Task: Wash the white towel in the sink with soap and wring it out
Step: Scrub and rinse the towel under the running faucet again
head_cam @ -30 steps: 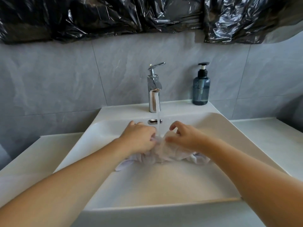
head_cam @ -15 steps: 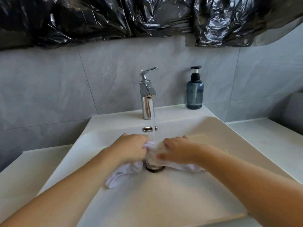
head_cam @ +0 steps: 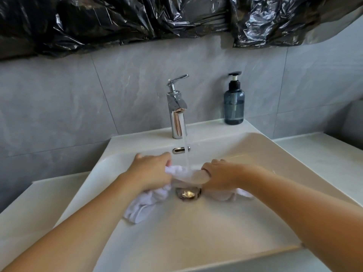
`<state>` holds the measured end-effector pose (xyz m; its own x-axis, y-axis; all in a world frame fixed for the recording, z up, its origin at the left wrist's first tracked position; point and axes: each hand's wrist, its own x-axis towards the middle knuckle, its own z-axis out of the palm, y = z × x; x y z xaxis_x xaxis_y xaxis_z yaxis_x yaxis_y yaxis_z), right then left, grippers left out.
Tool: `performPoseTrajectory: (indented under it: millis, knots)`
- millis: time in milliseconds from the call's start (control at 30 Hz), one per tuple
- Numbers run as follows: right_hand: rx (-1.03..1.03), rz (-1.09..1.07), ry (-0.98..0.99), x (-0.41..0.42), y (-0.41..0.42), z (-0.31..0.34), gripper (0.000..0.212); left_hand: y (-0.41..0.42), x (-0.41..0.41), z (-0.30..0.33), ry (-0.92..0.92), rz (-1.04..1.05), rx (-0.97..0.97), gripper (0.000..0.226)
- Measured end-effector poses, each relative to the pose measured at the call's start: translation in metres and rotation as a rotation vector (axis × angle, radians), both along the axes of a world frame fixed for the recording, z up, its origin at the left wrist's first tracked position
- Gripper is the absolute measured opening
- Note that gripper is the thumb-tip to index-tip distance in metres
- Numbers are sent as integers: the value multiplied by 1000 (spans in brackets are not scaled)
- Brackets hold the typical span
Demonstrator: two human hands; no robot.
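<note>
head view, looking down into a white sink (head_cam: 245,146). chrome faucet (head_cam: 176,108) at the back rim, lever raised, a thin stream of water (head_cam: 186,154) falling from the spout. white towel (head_cam: 183,173) stretched between both hands over the basin, directly under the stream and just above the metal drain (head_cam: 188,193). left hand (head_cam: 151,170) on the towel's left part, fingers curled round the cloth; a loose bunched end hangs below it and lies on the basin floor to the left of the drain. right hand (head_cam: 220,174) on the towel's right part, fingers wrapped round a rolled section; another wet end trails out beneath the right wrist onto the basin. blue soap bottle (head_cam: 234,103) with a black pump stands upright on the sink's back ledge, right of the faucet, well apart from the hands. oval overflow slot (head_cam: 180,149) in the back wall of the basin, behind the stream. grey tiled wall behind, crumpled black plastic sheeting (head_cam: 137,22) across the top. pale table (head_cam: 324,154) flanks the sink on both sides.
</note>
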<state>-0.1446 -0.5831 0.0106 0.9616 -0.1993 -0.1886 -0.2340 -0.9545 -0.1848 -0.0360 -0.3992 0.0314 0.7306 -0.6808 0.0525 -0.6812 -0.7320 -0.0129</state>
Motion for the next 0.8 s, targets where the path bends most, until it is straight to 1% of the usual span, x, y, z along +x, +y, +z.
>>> performPoseTrajectory:
  millis: [33, 100, 133, 167, 200, 233, 267, 300, 333, 400, 433, 467, 500, 567, 600, 633, 700, 733, 767, 800]
  knots:
    - [-9, -12, 48, -1, -2, -1, 66, 5, 4, 6, -36, 47, -15, 15]
    - [-17, -19, 99, -2, -3, 2, 68, 11, 9, 9, -190, 125, 8, 20]
    - [-5, -10, 88, -1, -2, 4, 66, 12, 7, 7, -254, 129, 14, 22]
    - [9, 8, 61, 0, -1, 6, 62, 11, 3, 4, -263, 94, 3, 25]
    - [14, 31, 32, 0, 1, 7, 58, 7, -3, 0, -212, 32, -22, 30]
    - [12, 51, 20, 0, 4, 6, 58, 3, -7, -5, -111, -29, -36, 37]
    - [15, 60, 24, 0, 7, 4, 61, 0, -11, -9, -3, -71, -22, 44]
    - [13, 64, 40, 0, 10, 2, 67, -4, -13, -13, 61, -91, 30, 51]
    - [3, 68, 56, 0, 12, -1, 74, -6, -13, -16, 59, -96, 97, 53]
    - [-30, 69, 97, -2, 16, -4, 80, -10, -12, -20, -72, -85, 192, 41]
    - [-33, 46, 123, -2, 16, -3, 77, -10, -12, -19, -123, -79, 204, 35]
    - [-30, 11, 140, -1, 14, -2, 70, -11, -12, -17, -107, -88, 185, 29]
    - [-47, -12, 145, 0, 13, 2, 59, -10, -12, -15, -7, -102, 131, 26]
    - [-174, 12, 91, 2, 11, 6, 33, -5, -14, -13, 355, -106, -71, 22]
    - [-233, 57, 58, 2, 13, 7, 25, -3, -16, -11, 452, -108, -165, 18]
    - [-244, 115, 37, 2, 19, 9, 22, -2, -16, -11, 425, -96, -195, 13]
    - [-167, 226, 14, -1, 34, 13, 20, -6, -17, -13, 161, -17, -126, 7]
    - [-155, 267, -2, -2, 38, 13, 20, -9, -20, -14, 38, 16, -90, 8]
    - [-197, 279, -9, 0, 38, 14, 16, -13, -22, -16, -14, 19, -91, 9]
    - [-248, 249, -15, 3, 32, 13, 10, -17, -25, -18, 3, -8, -110, 9]
